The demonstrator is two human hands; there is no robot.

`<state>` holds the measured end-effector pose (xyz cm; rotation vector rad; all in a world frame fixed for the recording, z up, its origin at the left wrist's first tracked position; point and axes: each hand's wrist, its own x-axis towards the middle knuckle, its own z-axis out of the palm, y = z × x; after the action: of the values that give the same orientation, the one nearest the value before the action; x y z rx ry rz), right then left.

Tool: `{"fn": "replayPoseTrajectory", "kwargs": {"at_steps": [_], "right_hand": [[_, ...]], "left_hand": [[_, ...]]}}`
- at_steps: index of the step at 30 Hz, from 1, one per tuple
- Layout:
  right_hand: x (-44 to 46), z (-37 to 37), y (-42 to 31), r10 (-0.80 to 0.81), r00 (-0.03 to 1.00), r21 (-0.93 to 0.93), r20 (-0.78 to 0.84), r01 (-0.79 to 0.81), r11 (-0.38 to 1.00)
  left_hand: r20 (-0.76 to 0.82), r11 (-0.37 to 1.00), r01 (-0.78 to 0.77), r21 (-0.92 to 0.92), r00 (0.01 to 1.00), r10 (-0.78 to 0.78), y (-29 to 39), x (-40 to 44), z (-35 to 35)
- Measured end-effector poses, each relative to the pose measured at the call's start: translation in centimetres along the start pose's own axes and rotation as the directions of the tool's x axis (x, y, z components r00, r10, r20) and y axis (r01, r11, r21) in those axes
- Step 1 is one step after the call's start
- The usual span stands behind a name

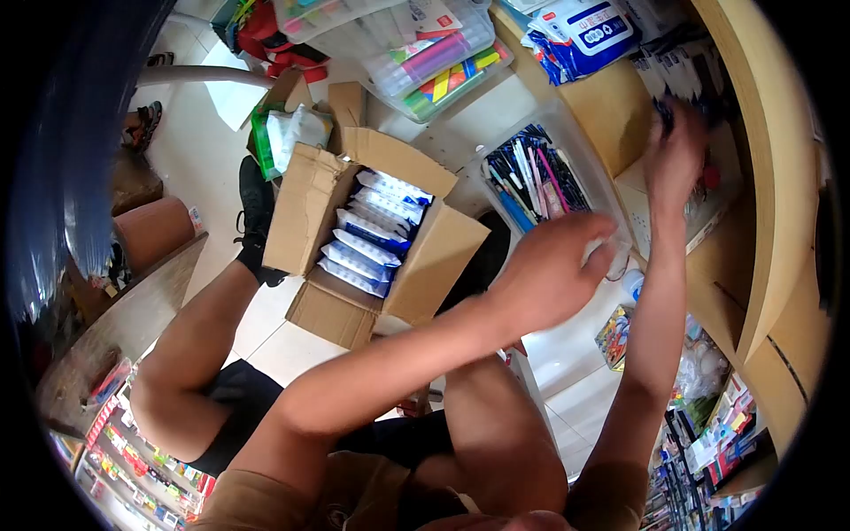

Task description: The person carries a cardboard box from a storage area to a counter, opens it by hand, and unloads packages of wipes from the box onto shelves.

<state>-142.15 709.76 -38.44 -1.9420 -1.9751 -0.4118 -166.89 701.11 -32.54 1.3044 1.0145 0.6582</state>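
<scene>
My left hand (pixel 553 270) hovers over the near edge of a clear plastic bin (pixel 611 190) full of pens (pixel 540 168). Its fingers are loosely bent, thumb apart, with nothing visible between them. Farther right, my right hand (pixel 677 159) reaches into a wooden shelf, at the front of some shadowed white-and-dark packs (pixel 673 71). Its fingers are bent around something dark that blur and shadow keep me from making out. An open cardboard box (pixel 297 208) on the floor holds a row of blue-and-white soft packs (pixel 367 239), standing on edge.
A blue-and-white wipes pack (pixel 589 35) lies on the shelf board (pixel 611 115). Clear cases of coloured markers (pixel 434 71) are stacked at the top. A smaller carton (pixel 345 102) with green and white packs sits behind the box. The curved wooden edge (pixel 766 159) borders the right side.
</scene>
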Motion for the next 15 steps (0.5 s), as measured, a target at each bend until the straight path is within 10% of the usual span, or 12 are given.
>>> {"fn": "replayPoseTrajectory", "kwargs": {"at_steps": [4, 6, 10, 13, 15], "right_hand": [[0.7, -0.1, -3.7, 0.097, 0.906, 0.364, 0.411, -0.261, 0.894], [1.6, 3.1, -0.6, -0.052, 0.688, 0.427, 0.724, -0.387, 0.817], [2.4, 7.5, 8.8, 0.221, 0.784, -0.009, 0.580, -0.265, 0.964], [3.1, 4.8, 8.1, 0.206, 0.681, 0.094, 0.702, -0.377, 0.922], [1.4, 2.6, 5.2, 0.172, 0.804, 0.319, 0.569, -0.408, 0.856]], "left_hand": [[0.094, 0.988, -0.029, 0.152, 0.995, 0.015, 1.9, -7.1, -7.1], [0.106, 0.977, 0.015, 0.214, 0.994, -0.038, 1.2, -9.4, -10.5], [-0.095, 0.933, 0.310, -0.181, 0.939, -0.331, 1.0, -12.1, -16.0], [-0.279, 0.809, 0.105, -0.579, 0.906, -0.317, 0.0, -11.4, -18.0], [-0.225, 0.827, 0.165, -0.537, 0.917, -0.329, -0.9, -11.4, -18.0]]}}
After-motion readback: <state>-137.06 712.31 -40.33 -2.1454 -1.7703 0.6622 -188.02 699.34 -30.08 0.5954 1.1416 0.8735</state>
